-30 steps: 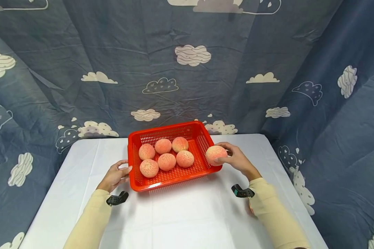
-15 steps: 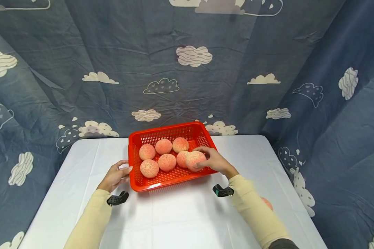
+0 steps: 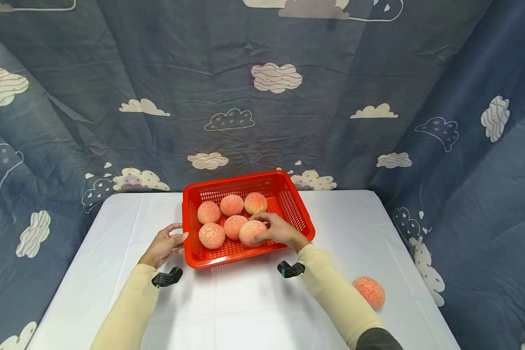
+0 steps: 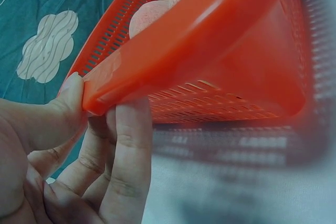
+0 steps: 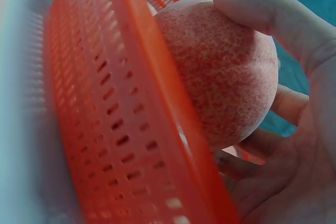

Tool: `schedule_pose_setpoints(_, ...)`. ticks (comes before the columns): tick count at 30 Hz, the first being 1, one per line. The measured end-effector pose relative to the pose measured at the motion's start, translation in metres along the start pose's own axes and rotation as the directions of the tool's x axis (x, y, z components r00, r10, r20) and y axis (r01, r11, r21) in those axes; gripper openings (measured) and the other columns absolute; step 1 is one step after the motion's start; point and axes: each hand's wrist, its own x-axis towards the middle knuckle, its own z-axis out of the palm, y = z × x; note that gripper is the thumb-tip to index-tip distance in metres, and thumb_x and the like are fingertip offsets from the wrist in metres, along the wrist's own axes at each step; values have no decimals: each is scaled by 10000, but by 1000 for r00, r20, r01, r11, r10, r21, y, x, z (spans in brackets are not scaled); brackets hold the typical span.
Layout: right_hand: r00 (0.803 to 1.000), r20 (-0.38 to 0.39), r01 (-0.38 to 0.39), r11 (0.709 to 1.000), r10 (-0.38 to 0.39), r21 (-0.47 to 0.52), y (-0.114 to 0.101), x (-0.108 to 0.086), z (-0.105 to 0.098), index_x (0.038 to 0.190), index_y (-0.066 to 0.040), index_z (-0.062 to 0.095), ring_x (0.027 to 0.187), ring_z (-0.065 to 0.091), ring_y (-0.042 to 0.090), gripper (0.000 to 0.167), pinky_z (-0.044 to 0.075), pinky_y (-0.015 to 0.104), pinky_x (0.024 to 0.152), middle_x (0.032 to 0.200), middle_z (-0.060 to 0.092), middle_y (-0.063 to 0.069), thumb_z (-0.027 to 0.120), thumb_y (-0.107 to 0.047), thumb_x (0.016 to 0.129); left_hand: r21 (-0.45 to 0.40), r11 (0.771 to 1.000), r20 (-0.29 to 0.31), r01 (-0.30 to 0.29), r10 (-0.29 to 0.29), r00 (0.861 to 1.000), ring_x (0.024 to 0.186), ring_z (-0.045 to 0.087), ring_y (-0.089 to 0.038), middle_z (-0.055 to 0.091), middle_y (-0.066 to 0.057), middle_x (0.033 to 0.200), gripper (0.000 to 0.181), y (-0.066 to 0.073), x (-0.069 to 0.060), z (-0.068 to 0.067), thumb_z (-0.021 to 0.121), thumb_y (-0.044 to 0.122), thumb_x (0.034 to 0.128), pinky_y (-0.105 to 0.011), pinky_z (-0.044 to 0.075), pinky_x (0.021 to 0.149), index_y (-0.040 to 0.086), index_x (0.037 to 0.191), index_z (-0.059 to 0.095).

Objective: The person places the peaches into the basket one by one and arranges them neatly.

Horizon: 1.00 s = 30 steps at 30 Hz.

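Note:
A red perforated plastic basket (image 3: 298, 209) stands at the far middle of the table with several pinkish peaches (image 3: 212, 236) grouped in its left part. My left hand (image 3: 164, 246) pinches the basket's left rim (image 4: 157, 59), thumb over it and fingers beneath, as the left wrist view shows. My right hand (image 3: 279, 229) reaches over the front wall and grips a peach (image 5: 226, 72), thumb on one side and fingers on the other. In the head view that peach and hand hide part of the front row; whether the held peach touches the basket floor I cannot tell.
One more peach (image 3: 369, 292) lies on the white tablecloth (image 3: 227, 311) to the right, beside my right forearm. A blue curtain (image 3: 166, 58) with cloud prints hangs close behind and along the sides of the table.
My right hand has carried the peach leftward from the basket's right edge to the front row. The loose peach on the table has come into view. My left hand stays on the rim.

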Motion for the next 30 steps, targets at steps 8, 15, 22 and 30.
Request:
schedule_pose_setpoints(8, 999, 39, -22, 999, 23, -34, 2, 15, 12, 1162, -167, 624, 1113, 519, 214, 502, 388, 459, 1019, 1205, 586, 8, 848, -205, 715, -4, 1000, -9, 13, -13, 1000, 727, 604, -116, 665, -33, 938, 499, -2, 0, 1, 566, 103, 972, -243, 536, 651, 27, 1410, 339)
schedule_pose_setpoints(15, 996, 60, -69, 998, 69, -14, 6, 23, 14, 1151, -118, 620, 1063, 519, 202, 500, 421, 401, 971, 1179, 588, 23, 842, -152, 704, 1, 1000, -11, 12, -12, 1000, 734, 597, -118, 666, -47, 960, 497, -1, 2, 0, 567, 108, 972, -244, 531, 654, 33, 1411, 346)
schedule_pose_setpoints(22, 996, 49, -71, 995, 74, -66, 11, 24, 16, 1133, -124, 612, 1067, 506, 205, 482, 378, 419, 1018, 1159, 587, 21, 833, -126, 705, 1, 1000, -8, 10, -10, 1000, 734, 596, -111, 660, -4, 903, 499, 0, 2, 0, 565, 109, 973, -244, 526, 652, 30, 1413, 344)
schedule_pose_setpoints(30, 995, 24, -89, 982, 94, -164, 11, 24, 18, 1131, -166, 597, 1110, 514, 222, 475, 358, 454, 1052, 1218, 574, 25, 839, -151, 723, 10, 1000, -18, 18, -18, 1000, 746, 597, -118, 654, -5, 904, 495, 0, 3, 0, 565, 122, 975, -255, 532, 671, 45, 1415, 352)
